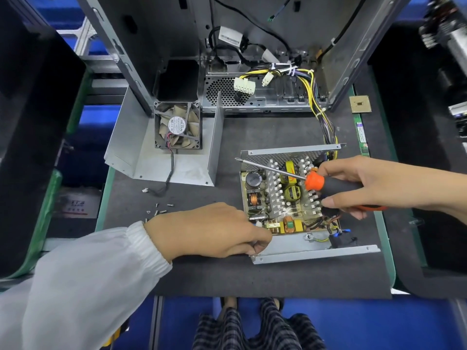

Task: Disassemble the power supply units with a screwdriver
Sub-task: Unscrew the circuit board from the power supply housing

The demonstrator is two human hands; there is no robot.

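An opened power supply (285,251) lies on the dark mat, its circuit board with heatsinks, coils and capacitors exposed. My right hand (374,183) grips a screwdriver (321,183) with a black and orange handle; its shaft points up-left above the board, tip in the air. My left hand (209,231), fingers curled, pinches at the near left corner of the power supply's metal base; what sits between the fingertips is hidden.
The removed cover (161,160) with its fan (178,125) lies at the left. Several loose screws (158,210) sit on the mat. An open computer case (252,59) stands behind, yellow cables (326,122) running from it. A CPU (360,104) and RAM stick (361,133) lie at the right.
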